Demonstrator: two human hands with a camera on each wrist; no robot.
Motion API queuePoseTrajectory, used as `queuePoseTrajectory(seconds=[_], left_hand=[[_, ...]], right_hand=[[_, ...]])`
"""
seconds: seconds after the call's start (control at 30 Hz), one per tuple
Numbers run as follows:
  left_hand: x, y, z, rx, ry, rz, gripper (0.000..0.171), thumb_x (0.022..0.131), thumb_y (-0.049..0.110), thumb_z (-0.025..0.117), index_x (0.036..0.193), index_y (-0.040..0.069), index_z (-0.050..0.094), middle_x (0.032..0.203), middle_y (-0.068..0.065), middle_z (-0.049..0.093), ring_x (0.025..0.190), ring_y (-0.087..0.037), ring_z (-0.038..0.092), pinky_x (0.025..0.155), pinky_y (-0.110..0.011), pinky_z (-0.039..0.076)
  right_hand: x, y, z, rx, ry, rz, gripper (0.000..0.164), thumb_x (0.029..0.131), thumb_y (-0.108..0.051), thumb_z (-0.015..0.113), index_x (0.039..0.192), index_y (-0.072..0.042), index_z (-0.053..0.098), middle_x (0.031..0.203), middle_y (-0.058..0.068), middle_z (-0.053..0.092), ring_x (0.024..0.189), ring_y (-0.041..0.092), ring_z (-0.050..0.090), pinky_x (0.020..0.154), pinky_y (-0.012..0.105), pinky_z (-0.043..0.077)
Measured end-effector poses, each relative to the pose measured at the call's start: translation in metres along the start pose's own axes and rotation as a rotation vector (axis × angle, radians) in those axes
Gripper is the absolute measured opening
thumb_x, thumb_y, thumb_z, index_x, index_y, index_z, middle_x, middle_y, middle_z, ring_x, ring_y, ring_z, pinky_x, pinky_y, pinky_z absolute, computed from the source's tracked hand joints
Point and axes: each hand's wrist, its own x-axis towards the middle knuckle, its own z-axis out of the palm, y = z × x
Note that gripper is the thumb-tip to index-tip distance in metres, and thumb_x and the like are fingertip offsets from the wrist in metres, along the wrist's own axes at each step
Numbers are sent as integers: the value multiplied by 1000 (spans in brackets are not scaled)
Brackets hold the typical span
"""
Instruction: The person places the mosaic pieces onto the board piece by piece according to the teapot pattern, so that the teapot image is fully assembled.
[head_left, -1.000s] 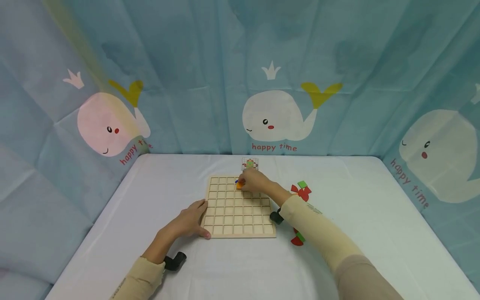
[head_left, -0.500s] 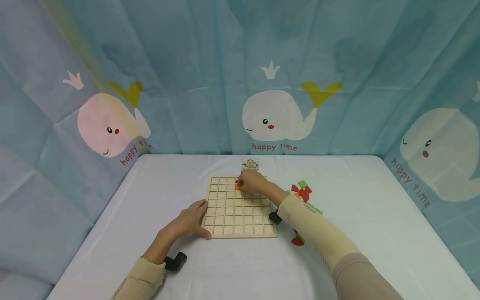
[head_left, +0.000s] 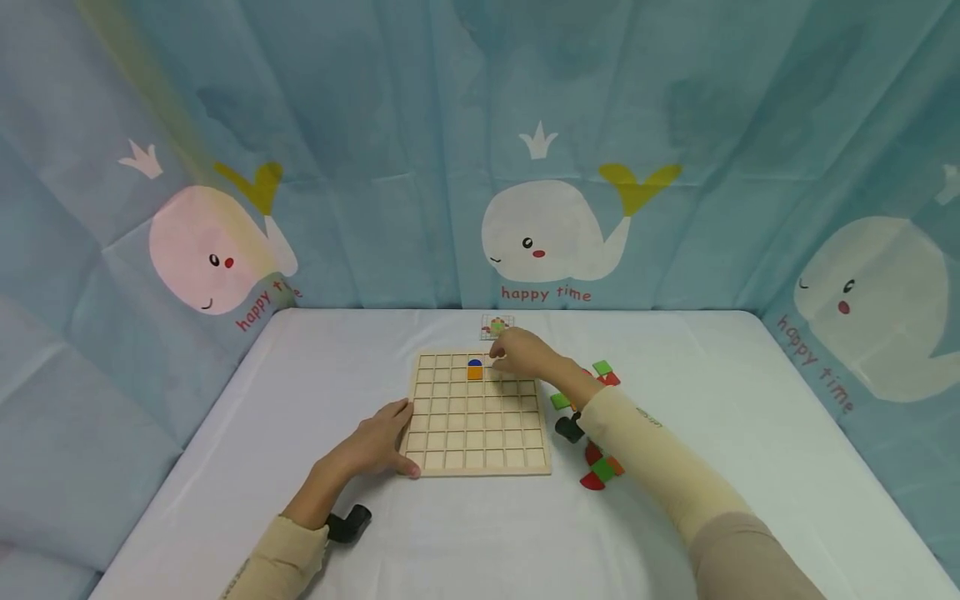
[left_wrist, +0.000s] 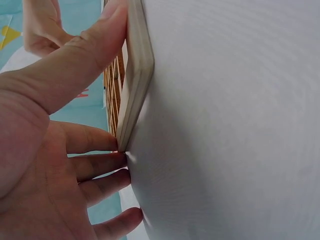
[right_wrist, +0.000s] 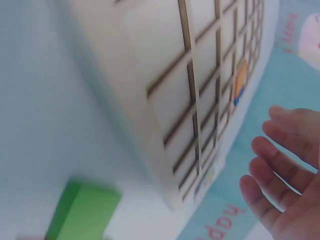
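A wooden grid board [head_left: 480,421] lies on the white table. My left hand [head_left: 378,440] rests against its left side near the front corner; in the left wrist view the thumb [left_wrist: 95,50] touches the board's edge and the outstretched fingertips meet its side. An orange square tile [head_left: 475,373] sits in a cell towards the back, with a blue half-round piece [head_left: 475,363] in the cell just behind it. My right hand [head_left: 522,353] hovers over the back right part of the board, fingers loosely bent and holding nothing in the right wrist view.
A small printed card [head_left: 493,327] lies behind the board. Right of the board are loose red, green and orange pieces, among them a green tile [head_left: 602,468] and a red piece [head_left: 592,482]; the right forearm partly covers this area. A whale-print curtain [head_left: 360,233] stands behind the table.
My right hand has let go of the orange tile and drawn back to the right, leaving the orange and blue pieces in full view. My left hand stays at the board's edge.
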Motion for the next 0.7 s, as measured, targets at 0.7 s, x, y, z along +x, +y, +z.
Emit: queuePoseTrajectory(seconds=[0.7], left_hand=[[-2, 3, -1, -4, 12, 4, 112, 64, 34, 90, 148, -8, 30, 156, -28, 27, 142, -48, 28, 110, -65, 29]], right_hand=[[-68, 72, -22, -31, -18, 380, 30, 90, -23, 70, 111, -2, 72, 105, 13, 72, 94, 25, 63, 95, 43, 54]])
